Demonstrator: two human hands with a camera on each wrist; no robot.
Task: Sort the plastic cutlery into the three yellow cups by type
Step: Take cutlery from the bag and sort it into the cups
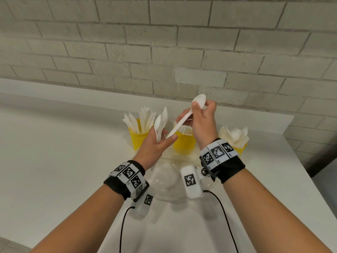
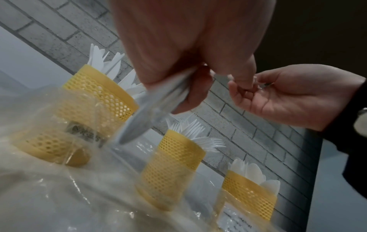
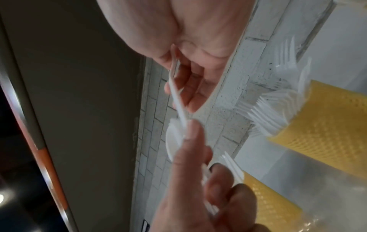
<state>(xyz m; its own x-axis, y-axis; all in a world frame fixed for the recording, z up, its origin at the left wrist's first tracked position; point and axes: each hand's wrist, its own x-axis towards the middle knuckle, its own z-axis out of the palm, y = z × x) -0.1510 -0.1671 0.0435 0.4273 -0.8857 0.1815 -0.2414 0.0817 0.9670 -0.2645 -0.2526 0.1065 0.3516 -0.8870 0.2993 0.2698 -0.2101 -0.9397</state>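
Three yellow mesh cups stand by the wall: the left cup point(image 1: 138, 139) holds knives, the middle cup point(image 1: 183, 144) forks, the right cup point(image 1: 240, 149) spoons. My left hand point(image 1: 155, 143) grips a small bundle of white spoons point(image 1: 160, 123), bowls up, above the gap between the left and middle cups. My right hand point(image 1: 203, 121) pinches one white spoon point(image 1: 184, 118) near its bowl. That spoon's handle tip rests against my left fingers. The left wrist view has the bundle point(image 2: 151, 109) in my fist and the cups point(image 2: 174, 169) below.
A crumpled clear plastic bag point(image 1: 166, 179) lies on the white table point(image 1: 54, 161) just in front of the cups. A grey brick wall point(image 1: 164, 52) stands right behind them. The table's right edge point(image 1: 300, 161) drops off beyond the spoon cup.
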